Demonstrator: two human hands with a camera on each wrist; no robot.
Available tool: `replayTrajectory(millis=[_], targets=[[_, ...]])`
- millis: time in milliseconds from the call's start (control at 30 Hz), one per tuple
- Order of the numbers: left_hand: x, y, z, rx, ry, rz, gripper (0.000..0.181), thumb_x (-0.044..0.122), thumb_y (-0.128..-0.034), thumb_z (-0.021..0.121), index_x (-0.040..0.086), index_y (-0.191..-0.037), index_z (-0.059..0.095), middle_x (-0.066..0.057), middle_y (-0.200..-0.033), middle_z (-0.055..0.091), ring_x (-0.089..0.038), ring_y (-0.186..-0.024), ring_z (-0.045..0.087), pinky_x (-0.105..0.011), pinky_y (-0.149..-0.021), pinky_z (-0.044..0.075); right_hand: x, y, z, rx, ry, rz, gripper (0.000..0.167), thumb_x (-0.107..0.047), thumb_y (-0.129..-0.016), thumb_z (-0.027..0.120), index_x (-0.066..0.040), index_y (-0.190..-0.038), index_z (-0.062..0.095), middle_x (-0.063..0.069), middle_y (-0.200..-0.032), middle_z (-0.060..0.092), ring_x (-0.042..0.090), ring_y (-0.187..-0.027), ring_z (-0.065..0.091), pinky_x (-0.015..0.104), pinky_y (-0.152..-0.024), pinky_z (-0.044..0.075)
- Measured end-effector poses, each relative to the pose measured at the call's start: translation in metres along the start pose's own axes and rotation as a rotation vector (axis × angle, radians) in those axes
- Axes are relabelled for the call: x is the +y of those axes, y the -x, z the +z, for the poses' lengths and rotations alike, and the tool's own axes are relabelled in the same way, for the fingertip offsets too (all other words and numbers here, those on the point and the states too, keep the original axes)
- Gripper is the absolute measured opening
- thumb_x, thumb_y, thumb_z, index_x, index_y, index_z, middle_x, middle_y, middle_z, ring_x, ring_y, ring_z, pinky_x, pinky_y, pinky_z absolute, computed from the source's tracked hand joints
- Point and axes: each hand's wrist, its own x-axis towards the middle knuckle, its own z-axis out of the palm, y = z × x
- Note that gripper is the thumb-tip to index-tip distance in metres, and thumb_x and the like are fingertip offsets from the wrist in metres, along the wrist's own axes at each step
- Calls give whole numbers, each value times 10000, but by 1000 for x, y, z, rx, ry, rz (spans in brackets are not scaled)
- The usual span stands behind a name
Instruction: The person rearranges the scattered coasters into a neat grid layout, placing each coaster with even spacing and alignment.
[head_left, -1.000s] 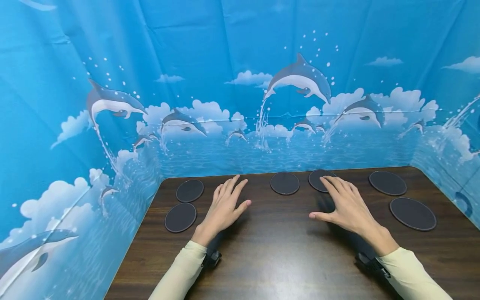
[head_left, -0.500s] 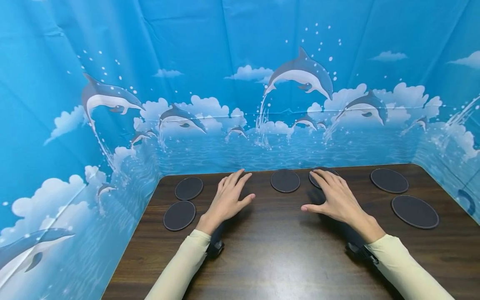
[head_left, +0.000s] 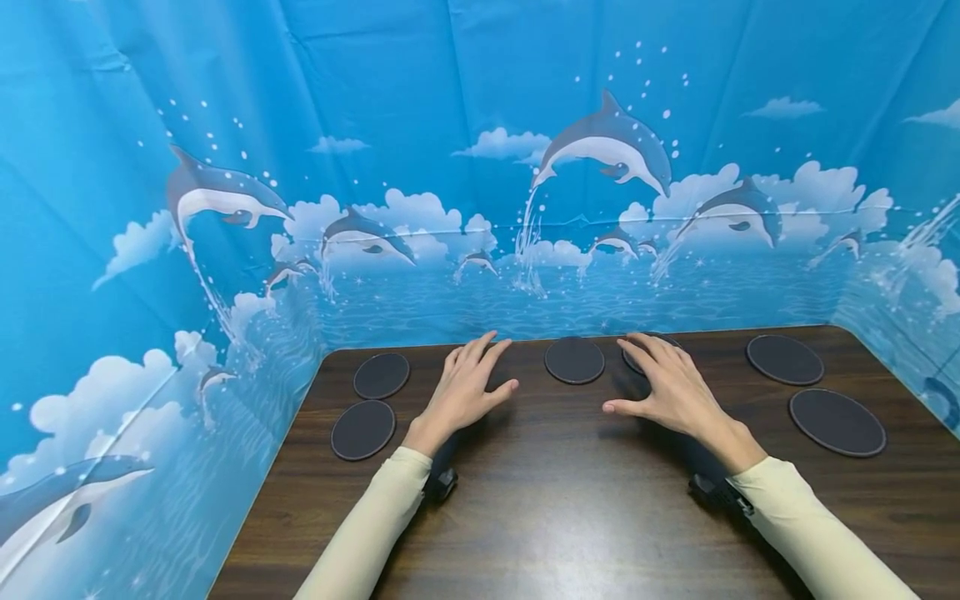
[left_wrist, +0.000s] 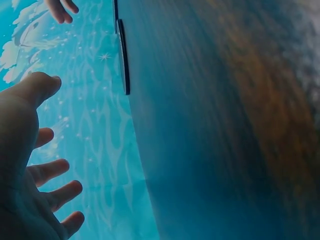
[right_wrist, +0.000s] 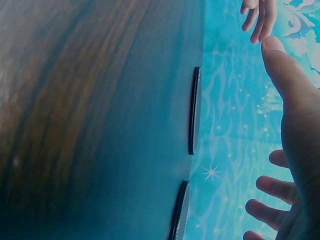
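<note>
My left hand (head_left: 461, 392) hovers above the wooden table (head_left: 555, 500), fingers spread and holding nothing. To its left lie two round black coasters, a far one (head_left: 381, 376) and a nearer one (head_left: 363, 430). My right hand (head_left: 675, 392), likewise spread with nothing in it, is over the table in front of a black coaster (head_left: 633, 360) that its fingers partly cover. Between the hands, at the back edge, is another coaster (head_left: 574, 360). In the left wrist view the left hand (left_wrist: 25, 165) has its thumb apart from the fingers; the right wrist view shows the right hand (right_wrist: 295, 125) similarly.
Two more black coasters lie at the right, one at the back (head_left: 784, 359) and one nearer (head_left: 837, 422). A blue curtain (head_left: 420, 100) printed with dolphins and clouds stands behind the table and along its sides. Each wrist carries a small black camera.
Both hands have drifted slightly forward and closer to each other, the right one leftward, the left one rightward. The head view has shifted a little. The coasters have stayed in place.
</note>
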Motion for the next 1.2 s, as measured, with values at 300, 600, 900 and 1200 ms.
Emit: replayTrajectory(millis=[300, 600, 900, 1200], targets=[[-1, -5, 3, -20, 22, -7, 758, 572, -966, 624, 252, -1598, 355, -102, -1640, 269, -354, -1468, 274, -615, -1140, 191, 5, -3, 5, 1, -6, -2, 1086, -754, -721, 764, -78, -1521, 476, 219, -1519, 403, 462, -1373, 362, 704, -1060, 246], [3, -10, 8, -51, 42, 1, 764, 580, -961, 627, 227, -1590, 376, -95, -1638, 275, -350, -1463, 285, -613, -1136, 198, 4, -6, 7, 12, -13, -10, 1020, -735, -735, 768, -87, -1485, 531, 199, -1516, 417, 441, -1370, 376, 697, -1065, 250], [5, -17, 13, -69, 59, -2, 776, 620, -959, 599, 235, -1593, 371, -105, -1635, 279, -363, -1463, 281, -630, -1118, 225, 9, -7, 13, 28, -16, -14, 977, -724, -722, 785, -77, -1428, 594, 203, -1493, 447, 442, -1357, 393, 687, -1062, 264], [11, -28, 17, -85, 65, 1, 756, 625, -967, 580, 285, -1600, 342, -75, -1646, 260, -314, -1475, 266, -623, -1103, 259, 10, -13, 15, 19, -7, 11, 995, -761, -717, 760, -80, -1424, 597, 190, -1488, 452, 437, -1354, 396, 692, -1052, 272]])
